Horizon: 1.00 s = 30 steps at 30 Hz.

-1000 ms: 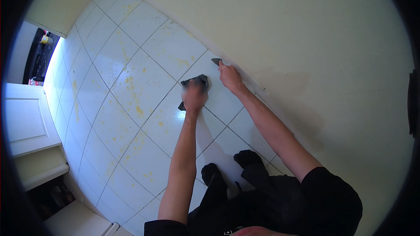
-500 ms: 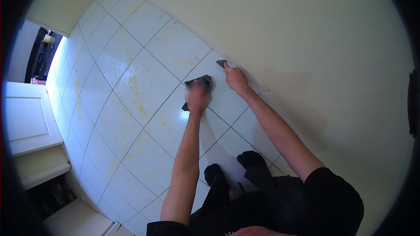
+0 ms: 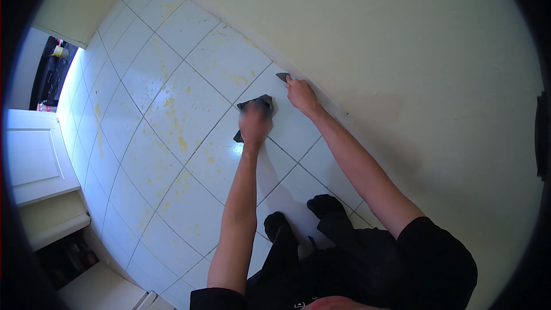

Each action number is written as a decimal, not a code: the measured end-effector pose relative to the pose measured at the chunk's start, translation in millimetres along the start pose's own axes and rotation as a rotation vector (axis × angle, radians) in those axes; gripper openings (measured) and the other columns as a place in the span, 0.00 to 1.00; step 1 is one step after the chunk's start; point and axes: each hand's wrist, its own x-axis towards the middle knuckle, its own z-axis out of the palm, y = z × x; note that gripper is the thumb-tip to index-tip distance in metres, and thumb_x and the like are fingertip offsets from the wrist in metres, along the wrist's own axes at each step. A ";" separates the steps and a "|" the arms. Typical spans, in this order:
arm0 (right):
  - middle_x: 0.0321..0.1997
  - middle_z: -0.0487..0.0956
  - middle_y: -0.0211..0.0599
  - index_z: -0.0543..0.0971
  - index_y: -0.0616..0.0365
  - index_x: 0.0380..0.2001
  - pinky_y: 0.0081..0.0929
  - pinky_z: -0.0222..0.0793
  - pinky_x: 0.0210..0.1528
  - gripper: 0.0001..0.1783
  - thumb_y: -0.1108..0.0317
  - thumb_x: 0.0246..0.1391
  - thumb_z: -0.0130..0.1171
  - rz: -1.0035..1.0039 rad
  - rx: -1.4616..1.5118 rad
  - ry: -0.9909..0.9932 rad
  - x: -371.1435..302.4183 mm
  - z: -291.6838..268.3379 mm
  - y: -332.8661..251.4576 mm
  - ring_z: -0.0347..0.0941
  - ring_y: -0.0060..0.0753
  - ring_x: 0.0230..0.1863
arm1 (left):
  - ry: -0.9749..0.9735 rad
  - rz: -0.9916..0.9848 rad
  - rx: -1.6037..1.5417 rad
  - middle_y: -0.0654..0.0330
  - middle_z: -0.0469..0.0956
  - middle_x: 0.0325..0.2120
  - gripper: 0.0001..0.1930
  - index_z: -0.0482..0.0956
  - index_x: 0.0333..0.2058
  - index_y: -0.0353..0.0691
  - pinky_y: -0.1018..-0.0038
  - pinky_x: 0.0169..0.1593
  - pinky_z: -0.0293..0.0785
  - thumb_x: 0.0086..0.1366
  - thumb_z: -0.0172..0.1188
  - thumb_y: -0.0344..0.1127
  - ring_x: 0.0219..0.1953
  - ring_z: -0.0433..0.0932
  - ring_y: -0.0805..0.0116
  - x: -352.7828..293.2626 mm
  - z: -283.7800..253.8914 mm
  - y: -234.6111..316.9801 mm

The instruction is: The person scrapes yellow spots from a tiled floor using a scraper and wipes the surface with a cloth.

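My left hand (image 3: 253,126) presses down on a dark grey cloth (image 3: 266,101) on the white tiled floor. Its fingers are blurred, but the cloth bunches around and under them. To its right and slightly farther away, my right hand (image 3: 301,96) is closed on a scraper, its index finger stretched toward the dark blade (image 3: 281,76). That blade is low over the floor beside the foot of the wall; whether it touches the tile cannot be made out. The scraper's handle is hidden in my fist.
Yellow stains (image 3: 182,142) are scattered over the tiles left of the cloth. A cream wall (image 3: 402,51) rises along the right. My dark-socked feet (image 3: 278,225) stand close behind my hands. At the left are a white cabinet door (image 3: 37,155) and an open lower compartment (image 3: 69,255).
The whole view has shifted a little. My right hand and the scraper have moved slightly farther along the wall's base. My left hand stays on the cloth at about the same spot.
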 end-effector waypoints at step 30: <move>0.36 0.81 0.59 0.75 0.64 0.50 0.52 0.74 0.46 0.18 0.63 0.65 0.47 0.016 0.031 -0.055 -3.9 2.3 -8.6 0.78 0.61 0.42 | 0.147 0.066 0.050 0.55 0.73 0.46 0.20 0.82 0.41 0.45 0.59 0.38 0.78 0.44 0.61 0.29 0.41 0.79 0.55 -8.9 -2.9 -4.7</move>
